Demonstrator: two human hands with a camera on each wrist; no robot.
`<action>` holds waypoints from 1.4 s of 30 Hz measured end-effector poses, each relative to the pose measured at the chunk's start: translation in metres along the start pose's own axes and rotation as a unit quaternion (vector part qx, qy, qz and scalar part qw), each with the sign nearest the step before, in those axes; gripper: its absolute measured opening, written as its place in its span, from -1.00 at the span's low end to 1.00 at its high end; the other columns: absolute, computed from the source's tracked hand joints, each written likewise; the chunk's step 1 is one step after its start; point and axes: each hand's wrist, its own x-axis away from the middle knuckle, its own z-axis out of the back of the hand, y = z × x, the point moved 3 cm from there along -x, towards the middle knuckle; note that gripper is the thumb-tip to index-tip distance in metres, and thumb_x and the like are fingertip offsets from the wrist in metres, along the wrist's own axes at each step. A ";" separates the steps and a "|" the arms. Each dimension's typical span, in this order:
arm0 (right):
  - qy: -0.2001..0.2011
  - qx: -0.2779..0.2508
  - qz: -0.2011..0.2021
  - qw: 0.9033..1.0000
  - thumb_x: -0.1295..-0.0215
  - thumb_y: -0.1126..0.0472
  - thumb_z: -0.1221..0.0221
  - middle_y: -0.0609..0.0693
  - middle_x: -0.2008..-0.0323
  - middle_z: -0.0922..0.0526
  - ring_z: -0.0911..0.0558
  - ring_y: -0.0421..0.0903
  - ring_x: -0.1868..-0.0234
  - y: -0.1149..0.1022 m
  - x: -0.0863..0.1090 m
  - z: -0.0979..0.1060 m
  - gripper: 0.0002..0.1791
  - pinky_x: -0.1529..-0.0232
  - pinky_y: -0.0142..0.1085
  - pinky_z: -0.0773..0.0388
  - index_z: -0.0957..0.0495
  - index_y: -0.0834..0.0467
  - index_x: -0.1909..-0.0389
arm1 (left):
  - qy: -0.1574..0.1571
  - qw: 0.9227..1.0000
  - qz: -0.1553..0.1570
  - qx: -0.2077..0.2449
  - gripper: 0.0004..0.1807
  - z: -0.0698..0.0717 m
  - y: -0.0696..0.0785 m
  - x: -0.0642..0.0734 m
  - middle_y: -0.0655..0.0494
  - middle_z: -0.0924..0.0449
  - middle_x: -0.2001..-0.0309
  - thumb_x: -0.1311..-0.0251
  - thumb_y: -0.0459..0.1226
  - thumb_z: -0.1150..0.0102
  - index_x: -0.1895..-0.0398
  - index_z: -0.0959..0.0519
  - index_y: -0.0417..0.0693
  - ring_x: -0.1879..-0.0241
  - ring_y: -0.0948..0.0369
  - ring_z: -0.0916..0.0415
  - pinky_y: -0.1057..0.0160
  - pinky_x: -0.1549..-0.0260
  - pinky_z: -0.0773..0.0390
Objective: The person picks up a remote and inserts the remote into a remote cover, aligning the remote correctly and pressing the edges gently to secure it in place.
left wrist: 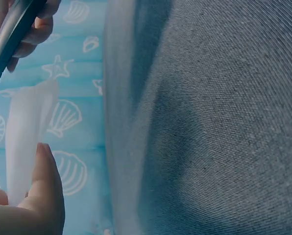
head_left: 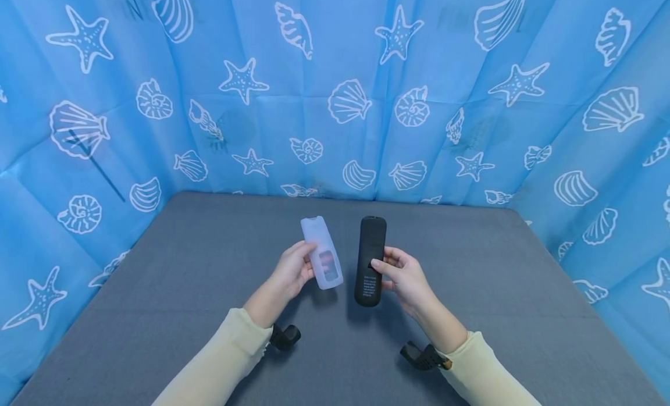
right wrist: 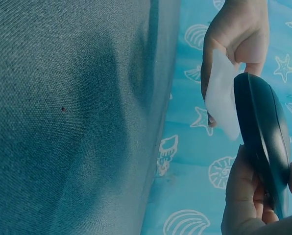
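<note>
— What do the fingers hold?
— Left hand (head_left: pixel 291 271): fingers clamped on a translucent cover (head_left: pixel 316 234). Right hand (head_left: pixel 410 279): fingers clamped on a black remote (head_left: pixel 372 240).
— Their position?
— Side by side, apart, above the grey worktop (head_left: pixel 481 266); blue curtain (head_left: pixel 324 63) behind.

Head view bright, evenly lit; soft shadows on the grey table (head_left: pixel 335 359) just below the left hand (head_left: pixel 293 267) and right hand (head_left: pixel 409 275), light seemingly from above; print on the black remote (head_left: pixel 370 246), below the right thumb, too small to read; wrist views dimmer, blue-green cast; broad, soft-edged shadows beside each hand; pale sheen on remote by right fingers; translucent cover (head_left: pixel 323 243) at left thumb washed out; curtain (head_left: pixel 324 127) beyond both hands slightly soft.
</note>
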 end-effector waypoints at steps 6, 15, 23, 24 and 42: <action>-0.004 -0.015 0.002 1.000 -0.42 0.31 -0.10 0.05 0.19 -0.57 -0.60 -0.19 0.24 -0.002 0.004 -0.001 -0.54 0.30 -0.31 -0.58 -0.31 0.44 -0.24 | 0.002 1.000 -0.002 0.016 -0.47 0.000 0.001 0.002 -0.33 -0.29 -0.28 -0.52 -0.24 0.24 -0.43 -0.09 -0.33 -0.22 -0.06 -0.34 -0.06 -0.22 -0.29; -0.007 -0.022 0.009 1.000 -0.44 0.31 -0.07 0.00 0.22 -0.59 -0.60 -0.19 0.21 -0.003 0.003 -0.002 -0.60 0.22 -0.27 -0.55 -0.29 0.43 -0.19 | -0.002 1.000 -0.020 0.012 -0.48 -0.002 0.003 0.006 -0.28 -0.43 -0.21 -0.54 -0.12 0.27 -0.42 -0.17 -0.22 -0.12 -0.01 -0.44 -0.06 -0.11 -0.36; -0.013 -0.009 0.011 1.000 -0.46 0.28 -0.06 0.08 0.08 -0.64 -0.61 -0.20 0.18 -0.002 0.004 -0.003 -0.56 0.18 -0.27 -0.52 -0.27 0.41 -0.24 | -0.013 0.999 -0.023 0.033 -0.46 -0.004 0.007 0.011 -0.27 -0.40 -0.25 -0.55 -0.05 0.33 -0.45 -0.10 -0.11 -0.20 -0.07 -0.37 -0.19 -0.17 -0.26; -0.014 -0.006 0.012 1.000 -0.46 0.28 -0.06 0.09 0.06 -0.63 -0.61 -0.20 0.18 -0.002 0.004 -0.003 -0.56 0.17 -0.28 -0.51 -0.28 0.41 -0.25 | -0.015 0.999 -0.024 0.041 -0.44 -0.004 0.007 0.011 -0.28 -0.39 -0.26 -0.55 -0.04 0.34 -0.46 -0.08 -0.12 -0.22 -0.08 -0.36 -0.21 -0.19 -0.24; -0.019 0.021 0.030 0.999 -0.41 0.32 -0.09 0.21 -0.02 -0.59 -0.64 -0.17 0.20 0.002 0.004 -0.010 -0.47 0.18 -0.28 -0.52 -0.25 0.29 -0.35 | -0.004 0.995 -0.055 0.088 -0.46 -0.012 0.017 0.013 -0.24 -0.23 -0.33 -0.56 -0.08 0.38 -0.47 -0.04 -0.13 -0.29 -0.09 -0.24 -0.11 -0.27 -0.18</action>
